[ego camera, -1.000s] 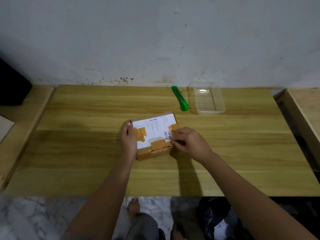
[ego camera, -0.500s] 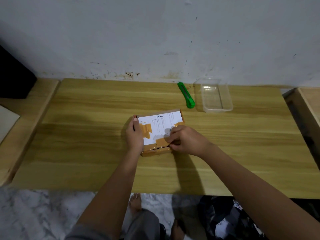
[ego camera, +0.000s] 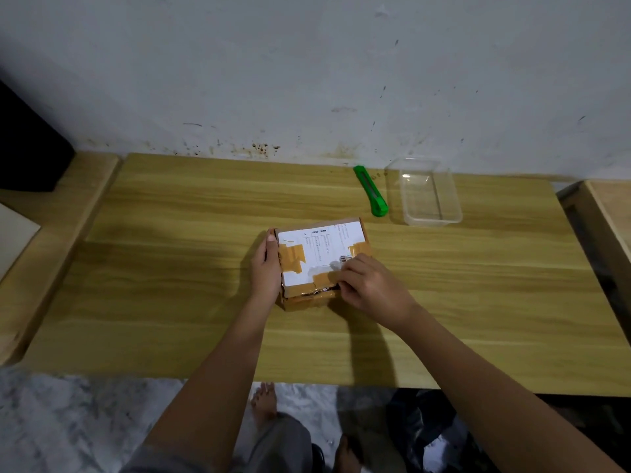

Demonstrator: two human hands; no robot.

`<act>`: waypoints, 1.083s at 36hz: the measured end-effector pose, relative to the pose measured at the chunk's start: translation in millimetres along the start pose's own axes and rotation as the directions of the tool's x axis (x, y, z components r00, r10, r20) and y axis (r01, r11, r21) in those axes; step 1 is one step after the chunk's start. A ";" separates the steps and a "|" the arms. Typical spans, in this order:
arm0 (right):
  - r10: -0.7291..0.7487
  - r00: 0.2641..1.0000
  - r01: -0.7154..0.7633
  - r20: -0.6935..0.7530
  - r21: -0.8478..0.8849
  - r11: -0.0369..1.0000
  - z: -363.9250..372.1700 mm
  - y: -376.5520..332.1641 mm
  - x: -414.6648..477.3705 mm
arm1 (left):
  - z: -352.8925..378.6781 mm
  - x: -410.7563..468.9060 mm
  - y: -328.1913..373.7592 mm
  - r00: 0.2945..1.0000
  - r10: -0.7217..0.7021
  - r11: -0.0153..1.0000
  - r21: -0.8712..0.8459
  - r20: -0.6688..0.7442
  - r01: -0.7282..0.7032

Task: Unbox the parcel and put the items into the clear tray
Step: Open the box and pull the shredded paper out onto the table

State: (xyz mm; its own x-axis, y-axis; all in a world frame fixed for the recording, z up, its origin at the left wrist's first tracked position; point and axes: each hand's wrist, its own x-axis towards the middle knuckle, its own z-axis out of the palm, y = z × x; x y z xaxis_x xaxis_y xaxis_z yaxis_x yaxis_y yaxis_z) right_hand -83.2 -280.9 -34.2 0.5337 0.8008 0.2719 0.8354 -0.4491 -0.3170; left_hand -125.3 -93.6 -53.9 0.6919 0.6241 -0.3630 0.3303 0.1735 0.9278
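A small cardboard parcel [ego camera: 319, 249] with a white label and brown tape lies in the middle of the wooden table [ego camera: 170, 268]. My left hand [ego camera: 267, 268] is pressed flat against its left side. My right hand [ego camera: 367, 285] rests on the near right corner, fingertips pinching at the tape on the front edge, which looks torn there. The lid is closed and the contents are hidden. The clear tray [ego camera: 428, 196] stands empty at the back right, apart from both hands.
A green utility knife [ego camera: 370, 194] lies just left of the tray, near the wall. A dark object [ego camera: 30, 155] sits on a lower wooden surface at the far left. Another wooden piece [ego camera: 611, 213] flanks the table's right side. Feet show below the front edge.
My right hand has slid from the parcel's right side to its near front edge and now picks at the tape. The left hand stays on the left side.
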 end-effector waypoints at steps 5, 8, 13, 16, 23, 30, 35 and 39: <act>0.010 0.978 0.004 -0.207 0.069 0.998 -27.5 -1.7 14.8 | -4.2 -4.2 6.5 0.998 0.023 1.000 -0.020 0.050 -0.022; 0.031 0.964 -0.016 -0.266 0.059 0.998 -47.1 3.3 42.9 | -3.4 -3.7 4.4 0.999 0.029 1.000 0.004 0.043 -0.029; 0.130 0.940 -0.104 -0.314 0.097 0.990 -60.0 24.9 98.0 | -2.7 0.6 -3.1 0.997 0.034 0.999 -0.008 0.063 -0.033; 0.306 0.900 -0.236 -0.310 0.243 0.941 -54.0 38.8 117.6 | -2.5 1.9 -4.2 0.997 0.038 0.999 -0.006 0.067 -0.037; 0.614 0.779 -0.500 -0.132 0.461 0.733 -24.4 61.7 120.1 | -5.1 7.1 -6.8 0.991 0.097 0.993 0.056 0.088 -0.102; 0.741 0.665 -0.575 -0.094 0.568 0.589 -8.4 53.3 90.9 | -6.4 12.0 1.9 0.986 0.130 0.980 0.134 0.107 -0.144; 0.733 0.672 -0.600 -0.105 0.502 0.622 -5.8 48.3 72.0 | -5.3 9.3 5.2 0.985 0.157 0.962 0.212 0.076 -0.170; 0.721 0.689 -0.598 -0.075 0.504 0.624 -16.5 38.9 72.5 | -4.7 1.4 7.5 0.970 0.242 0.911 0.343 0.007 -0.229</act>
State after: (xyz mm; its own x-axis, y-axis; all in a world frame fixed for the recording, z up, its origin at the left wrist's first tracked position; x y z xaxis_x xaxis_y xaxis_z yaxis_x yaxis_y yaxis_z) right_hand -9.8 -246.8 -11.8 0.9798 0.1981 0.0270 0.1356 -0.5588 -0.8181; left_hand -124.9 -87.8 -47.0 0.7558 0.6421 -0.1288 0.3622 -0.2461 0.8990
